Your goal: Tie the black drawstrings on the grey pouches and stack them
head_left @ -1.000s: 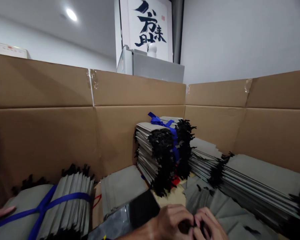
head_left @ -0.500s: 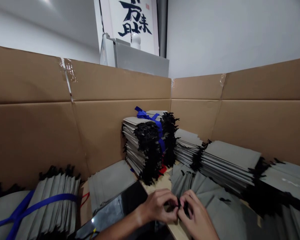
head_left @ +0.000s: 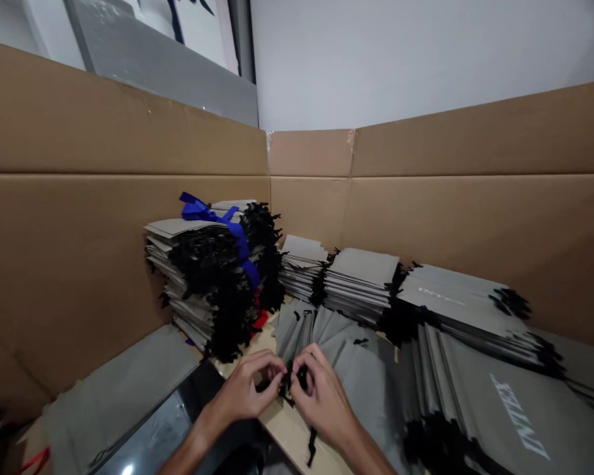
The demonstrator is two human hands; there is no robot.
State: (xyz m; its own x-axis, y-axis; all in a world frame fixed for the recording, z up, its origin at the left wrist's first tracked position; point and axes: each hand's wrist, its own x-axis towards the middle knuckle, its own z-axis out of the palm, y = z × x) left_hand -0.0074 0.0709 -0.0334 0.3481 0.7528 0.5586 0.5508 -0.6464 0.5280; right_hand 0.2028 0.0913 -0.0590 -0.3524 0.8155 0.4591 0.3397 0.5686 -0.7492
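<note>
Low in the middle of the view, my left hand and my right hand are close together, thumbs and fingertips pinched on a black cord. One end of the cord hangs below my right hand over a pale wooden board. Just behind my fingers, loose grey fabric bags lie spread out. To the left of them stands a tall stack of grey bags with black cord ends, tied with a blue ribbon.
Cardboard walls enclose the back and sides. Flat grey bag stacks line the right wall, and a printed bag lies at the lower right. A dark shiny surface and a folded grey bag are at the lower left.
The view has turned right, so the tall stack and both hands appear further left. More bags show at the right. Both hands are still pinched on the black cord.
</note>
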